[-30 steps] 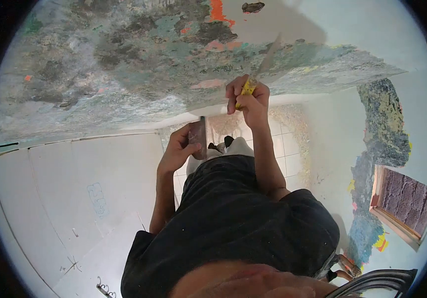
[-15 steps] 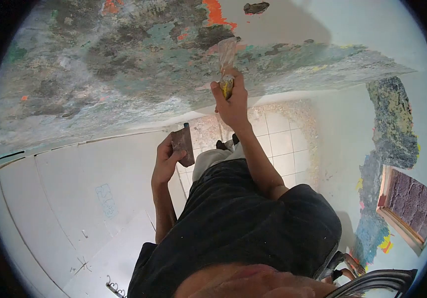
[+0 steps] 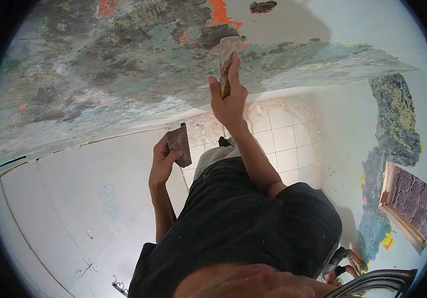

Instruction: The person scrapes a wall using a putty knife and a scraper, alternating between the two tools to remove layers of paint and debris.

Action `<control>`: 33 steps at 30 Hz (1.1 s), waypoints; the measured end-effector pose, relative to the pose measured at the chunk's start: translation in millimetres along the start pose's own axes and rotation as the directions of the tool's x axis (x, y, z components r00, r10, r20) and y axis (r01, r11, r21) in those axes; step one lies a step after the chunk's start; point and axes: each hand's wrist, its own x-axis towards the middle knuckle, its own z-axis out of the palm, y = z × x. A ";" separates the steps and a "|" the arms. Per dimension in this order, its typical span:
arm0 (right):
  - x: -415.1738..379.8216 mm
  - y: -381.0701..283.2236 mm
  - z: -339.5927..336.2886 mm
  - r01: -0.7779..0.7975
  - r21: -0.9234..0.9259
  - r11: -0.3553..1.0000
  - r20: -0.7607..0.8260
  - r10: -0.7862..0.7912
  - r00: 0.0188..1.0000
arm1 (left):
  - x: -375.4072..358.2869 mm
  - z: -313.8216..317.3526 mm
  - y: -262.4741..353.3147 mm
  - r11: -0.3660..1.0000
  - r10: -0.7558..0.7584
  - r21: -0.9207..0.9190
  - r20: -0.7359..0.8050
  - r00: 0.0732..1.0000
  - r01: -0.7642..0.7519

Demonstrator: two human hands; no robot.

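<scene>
My right hand (image 3: 231, 107) is closed on a putty knife (image 3: 230, 47) with a pale, smeared blade and a yellowish handle. One finger stretches along the tool toward the blade. The blade's tip lies at or close to the wall (image 3: 124, 64), by the border between rough patches and smooth paint; firm contact is hard to make out. Lower and to the left, my left hand (image 3: 162, 161) grips a flat, brown rectangular plate (image 3: 179, 145), its thumb across the face. The wall is mottled grey and green, with orange spots (image 3: 219, 12).
Pale floor tiles (image 3: 285, 136) show below, with debris (image 3: 203, 129) along the wall's foot. White panels (image 3: 74, 198) stand at left. At right is a wood-framed opening (image 3: 412, 201) beside a stripped wall strip (image 3: 397, 119). Another person's arm (image 3: 355, 260) appears at lower right.
My right hand has shifted its grip on the putty knife, with a finger now extended along it. My left hand and the plate have barely moved.
</scene>
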 end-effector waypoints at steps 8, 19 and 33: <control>1.0 -2.2 20.8 -0.066 0.066 0.996 -0.085 0.071 0.994 | -7.9 -12.2 8.9 0.997 -0.007 0.071 -0.007 1.000 0.007; 16.1 -15.6 14.1 -0.110 0.049 0.993 -0.135 0.115 0.984 | -11.3 -34.2 6.8 1.000 0.010 0.024 -0.013 1.000 -0.010; 6.0 -23.0 3.9 -0.257 0.153 0.954 -0.058 0.269 0.962 | -5.7 -39.3 2.7 0.999 -0.025 0.037 0.025 0.999 0.024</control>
